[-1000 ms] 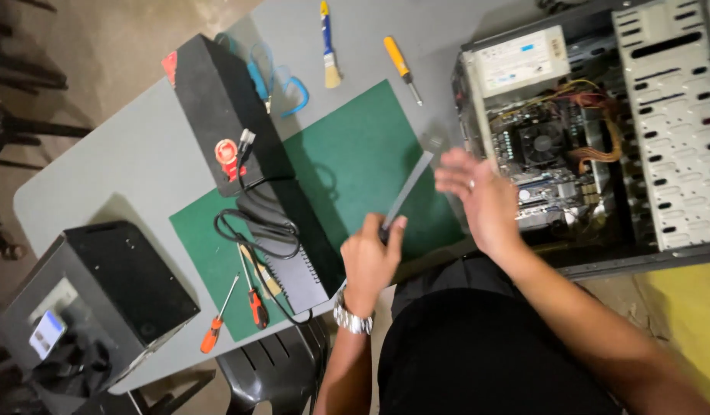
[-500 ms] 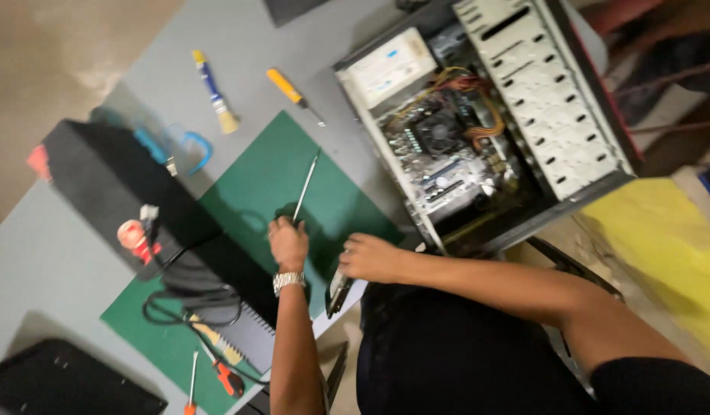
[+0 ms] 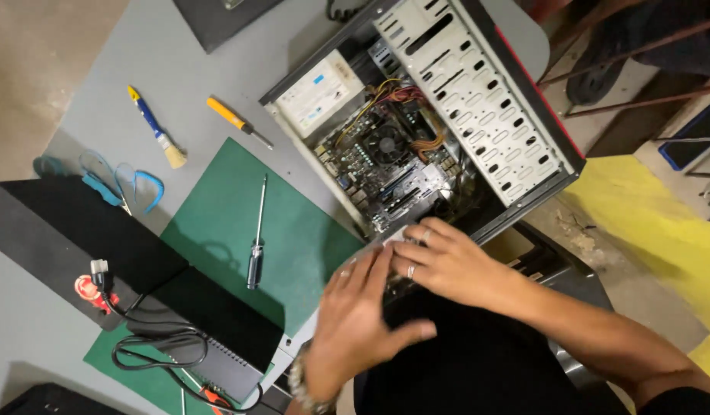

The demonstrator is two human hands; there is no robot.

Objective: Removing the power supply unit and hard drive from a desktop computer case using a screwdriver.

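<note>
Slim steel screwdriver [image 3: 257, 234] now free on matte green mat [image 3: 293, 253]; left hand [image 3: 363, 323] and right hand [image 3: 443, 261] spread, empty.

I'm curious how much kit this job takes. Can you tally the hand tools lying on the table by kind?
Screwdrivers: 2, a black-handled screwdriver on the green mat and an orange-handled screwdriver on the grey table
Brushes: 1, the blue-handled brush
Total: 3

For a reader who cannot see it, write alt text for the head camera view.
Both hands, the left hand and right hand, meet at the near edge of an open computer case lying on a grey table. A long screwdriver lies untouched on a green mat.
</note>
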